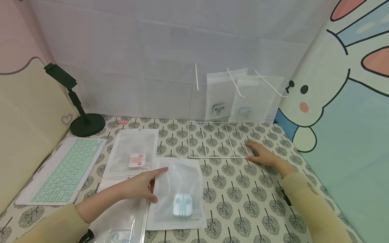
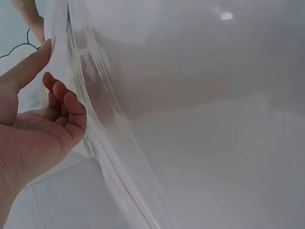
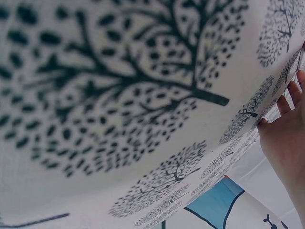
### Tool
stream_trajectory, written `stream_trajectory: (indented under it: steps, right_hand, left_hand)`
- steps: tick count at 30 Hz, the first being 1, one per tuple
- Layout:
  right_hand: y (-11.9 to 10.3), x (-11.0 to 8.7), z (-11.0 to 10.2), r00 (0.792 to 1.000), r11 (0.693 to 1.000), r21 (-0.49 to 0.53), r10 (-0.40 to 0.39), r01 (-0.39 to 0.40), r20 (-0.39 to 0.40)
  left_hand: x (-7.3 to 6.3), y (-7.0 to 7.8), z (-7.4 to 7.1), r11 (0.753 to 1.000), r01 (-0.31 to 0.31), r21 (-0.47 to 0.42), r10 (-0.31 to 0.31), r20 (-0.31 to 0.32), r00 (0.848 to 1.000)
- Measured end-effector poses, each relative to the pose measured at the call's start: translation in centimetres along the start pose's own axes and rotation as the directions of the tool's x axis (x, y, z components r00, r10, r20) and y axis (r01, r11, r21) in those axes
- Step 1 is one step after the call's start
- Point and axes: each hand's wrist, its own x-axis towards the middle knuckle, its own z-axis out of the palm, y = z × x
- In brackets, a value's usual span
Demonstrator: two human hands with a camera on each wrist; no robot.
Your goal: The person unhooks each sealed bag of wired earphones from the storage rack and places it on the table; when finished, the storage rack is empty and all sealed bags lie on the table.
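My left hand [image 1: 138, 185] rests at the left edge of a frosted pouch [image 1: 173, 175], index finger stretched across it and thumb apart from it. Inside the pouch shows a blue-and-white earphone set [image 1: 183, 205]. In the left wrist view, the other fingers of the left hand [image 2: 43, 114] are curled near clear plastic [image 2: 109, 129]. At the right side of a white wire display rack [image 1: 218, 157], my right hand [image 1: 263, 155] touches the base, fingers and thumb spread. Only part of the right hand [image 3: 286, 124] enters the right wrist view.
Two frosted pouches [image 1: 217, 96] hang on the rack's hooks. Another pouch [image 1: 133, 141] with a pink earphone set lies behind my left hand, above a clear-fronted pouch [image 1: 121, 216]. A mint keyboard [image 1: 67, 172], a dark lamp [image 1: 88, 125] and a pink eraser-like block [image 1: 123, 122] stand leftward.
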Motion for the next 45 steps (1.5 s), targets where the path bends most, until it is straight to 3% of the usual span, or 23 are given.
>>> stream_trajectory:
  steps: [3,9,19,22,25,29,33,41,45]
  right_hand:
    - [0.2,0.0,0.1,1.000,1.000,-0.011,0.000,0.000,-0.005]
    - [0.4,0.1,0.4,1.000,1.000,-0.011,-0.005,0.005,-0.010]
    - [0.3,0.1,0.2,1.000,1.000,-0.014,-0.010,0.010,-0.013]
    - [0.3,0.1,0.2,1.000,1.000,-0.020,-0.010,0.010,-0.014]
    - [0.3,0.1,0.2,1.000,1.000,-0.026,-0.017,0.017,-0.019]
    - [0.4,0.1,0.2,0.999,1.000,-0.023,-0.022,0.021,-0.025]
    - [0.3,0.1,0.3,0.999,0.999,-0.023,-0.023,0.023,-0.024]
    - [0.2,0.0,0.3,1.000,1.000,-0.007,-0.024,0.023,-0.016]
    - [0.2,0.0,0.2,1.000,1.000,-0.012,-0.020,0.020,-0.013]
  left_hand:
    - [0.1,-0.2,0.1,0.999,-0.007,0.033,0.006,0.015,1.000]
    - [0.2,-0.2,0.3,0.984,-0.019,0.177,0.014,0.027,1.000]
    - [0.3,0.4,0.6,0.914,0.028,0.404,-0.030,-0.001,1.000]
    - [0.6,1.1,-0.2,0.888,0.043,0.458,-0.040,-0.016,0.999]
    - [1.4,2.2,-1.4,0.866,0.028,0.499,-0.005,-0.047,0.999]
    - [3.4,3.5,-3.3,0.844,-0.013,0.536,0.071,-0.088,0.994]
    - [6.4,3.7,-4.5,0.850,-0.016,0.526,0.105,-0.139,0.985]
    - [12.6,2.7,-5.4,0.838,0.025,0.546,0.140,-0.259,0.956]
    - [15.1,1.8,-5.5,0.838,0.027,0.544,0.137,-0.259,0.956]
